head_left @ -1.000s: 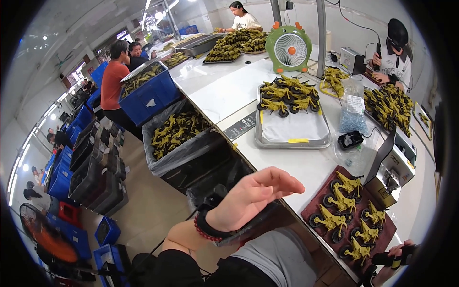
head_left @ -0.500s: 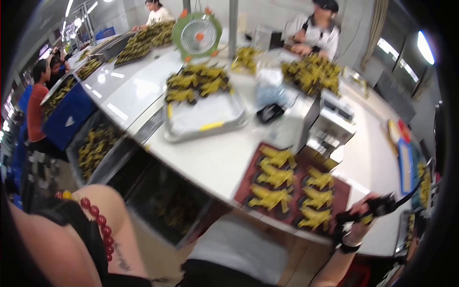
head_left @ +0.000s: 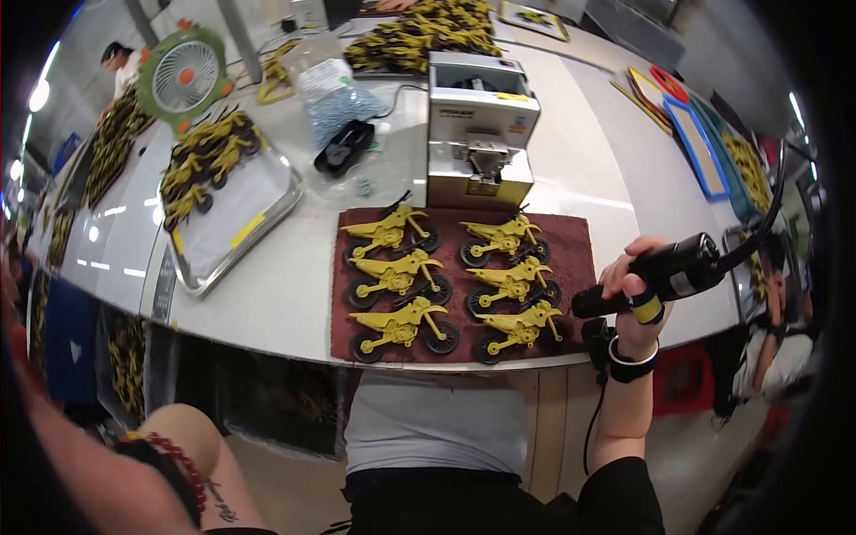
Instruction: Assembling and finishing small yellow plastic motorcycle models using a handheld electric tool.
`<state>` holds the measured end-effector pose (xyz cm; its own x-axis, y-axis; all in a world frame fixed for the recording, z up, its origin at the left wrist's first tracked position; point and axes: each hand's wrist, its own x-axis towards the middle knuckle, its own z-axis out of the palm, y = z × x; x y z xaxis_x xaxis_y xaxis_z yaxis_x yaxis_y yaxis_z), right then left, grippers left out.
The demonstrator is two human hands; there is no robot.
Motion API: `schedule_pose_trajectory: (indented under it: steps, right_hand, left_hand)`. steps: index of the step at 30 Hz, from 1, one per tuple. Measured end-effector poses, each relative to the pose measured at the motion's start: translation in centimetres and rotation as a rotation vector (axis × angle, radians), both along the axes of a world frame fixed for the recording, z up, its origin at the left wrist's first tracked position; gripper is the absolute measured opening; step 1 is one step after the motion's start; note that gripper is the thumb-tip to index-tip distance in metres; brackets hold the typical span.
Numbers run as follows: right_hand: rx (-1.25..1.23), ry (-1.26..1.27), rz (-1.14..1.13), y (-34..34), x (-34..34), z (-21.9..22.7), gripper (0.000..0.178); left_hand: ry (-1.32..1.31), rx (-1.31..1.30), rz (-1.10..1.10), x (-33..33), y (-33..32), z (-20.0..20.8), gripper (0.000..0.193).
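Note:
My right hand (head_left: 637, 290) is wrapped round a black electric screwdriver (head_left: 676, 267), held nearly level over the table's front right edge. Its cable (head_left: 765, 227) curves up to the right. Left of that hand, several yellow toy motorbikes (head_left: 397, 323) with black wheels stand in two columns on a dark red cloth mat (head_left: 571, 234). A small black object with a wire (head_left: 599, 341) sits by my right wrist. My left arm (head_left: 80, 446) is bent up close at the lower left, with a red bead bracelet (head_left: 189, 464); its hand is outside the picture.
A metal machine (head_left: 481, 134) stands behind the mat. To its left are a black device (head_left: 346, 147), a bag of blue-grey pieces (head_left: 346, 111) and a white tray (head_left: 234, 214) with more motorbikes. A green fan (head_left: 185, 78) and a motorbike pile (head_left: 428, 37) stand farther back; a blue frame (head_left: 695, 147) lies right.
My view has swung right and down, bringing the mat and machine to the middle. The screwdriver stays in my right hand. My left arm is still bent up at the lower left.

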<state>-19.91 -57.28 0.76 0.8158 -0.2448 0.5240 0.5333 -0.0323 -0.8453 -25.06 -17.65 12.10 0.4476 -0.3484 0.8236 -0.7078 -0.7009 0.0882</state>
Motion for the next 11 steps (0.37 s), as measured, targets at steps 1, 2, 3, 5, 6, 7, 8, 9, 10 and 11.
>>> schedule_pose_trajectory:
  steps: [1, 2, 3, 5, 6, 7, 8, 9, 10, 11]
  right_hand:
    - [0.019, 0.010, -0.009, -1.1, -0.4, -0.2, 0.040]
    - [0.038, 0.015, 0.001, -2.0, -0.8, -0.3, 0.040]
    - [0.050, 0.010, 0.004, -2.1, -1.0, -0.2, 0.040]
    - [0.062, 0.035, -0.019, -3.8, -1.9, -1.0, 0.041]
    - [0.087, 0.024, 0.055, -3.2, -1.7, -0.1, 0.042]
    - [0.082, 0.029, 0.051, -3.1, -1.8, 0.0, 0.042]
    - [0.094, 0.034, 0.020, -3.1, -1.9, 0.2, 0.042]
    - [0.112, 0.034, 0.001, -2.8, -1.7, 0.5, 0.043]
    - [0.100, 0.024, -0.008, -2.9, -1.7, 1.5, 0.045]
    - [0.093, 0.012, -0.009, -3.0, -1.5, 3.0, 0.047]
  left_hand:
    - [0.010, 0.047, -0.005, 2.2, -3.7, 0.9, 0.070]
    - [0.015, 0.093, 0.008, 3.3, -5.9, 1.8, 0.070]
    - [0.188, -0.102, -0.213, 4.1, -9.0, 0.5, 0.059]
    - [0.291, 0.143, -0.235, 8.1, -13.0, -2.8, 0.027]
    - [0.312, 0.200, -0.230, 8.0, -13.5, -3.1, 0.023]
    - [0.354, 0.235, -0.278, 9.4, -14.4, -5.1, 0.019]
    - [0.416, 0.321, -0.308, 10.6, -15.2, -6.7, 0.018]
    - [0.476, 0.412, -0.325, 11.3, -15.8, -7.9, 0.018]
    - [0.471, 0.421, -0.369, 11.9, -16.6, -9.4, 0.019]
    - [0.467, 0.434, -0.404, 12.2, -17.4, -10.6, 0.021]
